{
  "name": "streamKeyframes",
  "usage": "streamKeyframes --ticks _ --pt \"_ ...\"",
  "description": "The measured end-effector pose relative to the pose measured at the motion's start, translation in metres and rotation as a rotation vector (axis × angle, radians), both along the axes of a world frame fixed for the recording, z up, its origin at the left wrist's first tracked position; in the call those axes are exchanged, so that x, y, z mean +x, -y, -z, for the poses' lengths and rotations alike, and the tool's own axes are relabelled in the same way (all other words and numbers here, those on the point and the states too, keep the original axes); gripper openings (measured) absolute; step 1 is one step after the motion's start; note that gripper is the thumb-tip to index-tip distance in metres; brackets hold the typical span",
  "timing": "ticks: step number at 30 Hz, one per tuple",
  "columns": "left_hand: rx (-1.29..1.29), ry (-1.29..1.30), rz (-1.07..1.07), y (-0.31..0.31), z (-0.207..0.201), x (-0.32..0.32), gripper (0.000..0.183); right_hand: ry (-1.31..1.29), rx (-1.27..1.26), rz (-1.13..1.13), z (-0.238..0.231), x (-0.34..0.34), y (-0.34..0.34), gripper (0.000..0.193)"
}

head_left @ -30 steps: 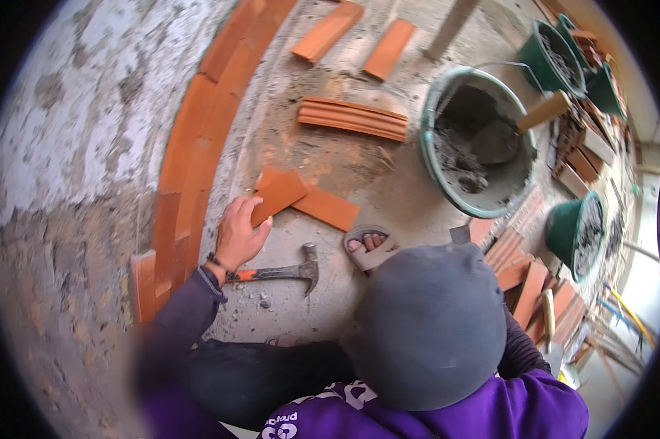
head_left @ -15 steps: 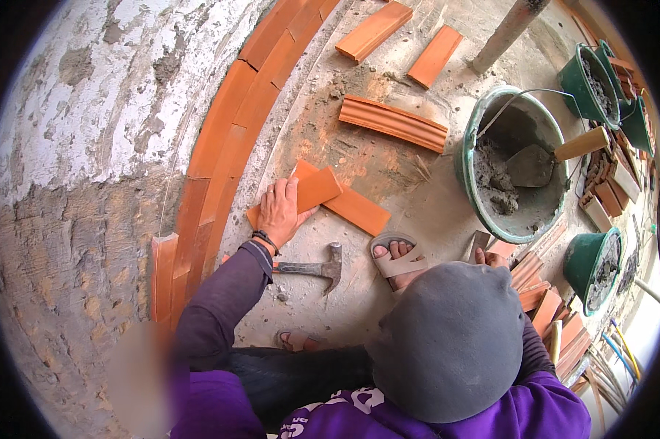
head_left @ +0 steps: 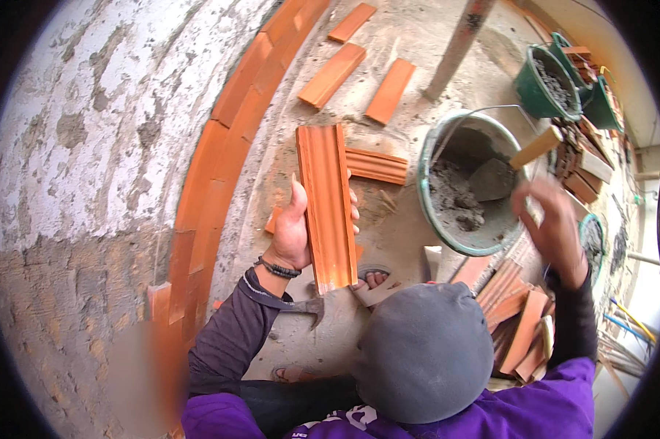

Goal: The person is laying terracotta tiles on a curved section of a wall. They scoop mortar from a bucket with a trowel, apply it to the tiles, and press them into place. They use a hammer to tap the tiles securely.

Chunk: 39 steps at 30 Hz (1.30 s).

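Observation:
My left hand [head_left: 292, 233] grips a terracotta tile [head_left: 328, 205] by its long sides, thumb on one side and fingertips on the other. The tile is lifted off the floor, its ridged face showing and pale residue at its near end. My right hand [head_left: 557, 227] is beside the mortar bucket [head_left: 426, 208], fingers apart and slightly blurred, just short of the wooden handle of a trowel [head_left: 536, 148]. The trowel blade rests in grey mortar [head_left: 454, 201] in the bucket. Beneath my left wrist lies a claw hammer [head_left: 312, 310], partly covered by my sleeve.
A curved band of terracotta tiles [head_left: 195, 219] runs along the rough wall [head_left: 74, 293] at left. Loose tiles [head_left: 390, 91] lie ahead, near a pole [head_left: 458, 47]. More mortar buckets [head_left: 548, 80] and stacked tiles [head_left: 524, 333] stand right. A grey cap [head_left: 425, 358] blocks the lower view.
My left hand has raised the tile from the floor and now shows its ridged face. My right hand has moved from low beside the foot up to the bucket's right side.

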<state>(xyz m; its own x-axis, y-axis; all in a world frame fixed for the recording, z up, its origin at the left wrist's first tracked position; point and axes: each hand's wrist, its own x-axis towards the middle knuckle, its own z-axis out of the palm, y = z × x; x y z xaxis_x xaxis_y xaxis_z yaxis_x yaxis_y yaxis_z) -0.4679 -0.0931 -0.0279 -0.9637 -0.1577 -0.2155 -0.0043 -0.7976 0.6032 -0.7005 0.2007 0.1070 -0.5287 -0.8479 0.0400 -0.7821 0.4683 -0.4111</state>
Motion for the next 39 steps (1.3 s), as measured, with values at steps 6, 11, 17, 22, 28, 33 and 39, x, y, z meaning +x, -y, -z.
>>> streamKeyframes --ticks 6,11,17,22,28,33,39 --pt "0.000 -0.094 0.031 -0.021 0.004 -0.052 0.082 -0.464 0.542 0.079 -0.013 -0.105 0.011 0.038" --pt "-0.003 -0.053 0.072 -0.039 0.013 -0.067 0.073 -0.468 0.775 -0.091 -0.011 -0.083 0.036 0.034" --pt "0.025 -0.060 0.136 -0.067 0.026 -0.090 0.069 -0.395 1.183 -0.308 0.043 -0.088 0.025 0.014" --pt "-0.005 -0.033 0.094 -0.072 0.040 -0.081 0.067 -0.485 1.004 -0.309 -0.022 -0.072 0.012 0.013" --pt "-0.011 -0.023 0.077 -0.078 0.035 -0.083 0.070 -0.133 1.140 -0.250 -0.082 -0.040 -0.018 0.024" --pt "-0.016 0.007 0.061 -0.074 0.036 -0.078 0.069 -0.119 1.023 -0.215 -0.046 -0.031 0.010 0.028" --pt "-0.020 0.020 0.063 -0.083 0.034 -0.083 0.068 -0.550 1.029 -0.248 0.035 -0.042 0.018 0.018"
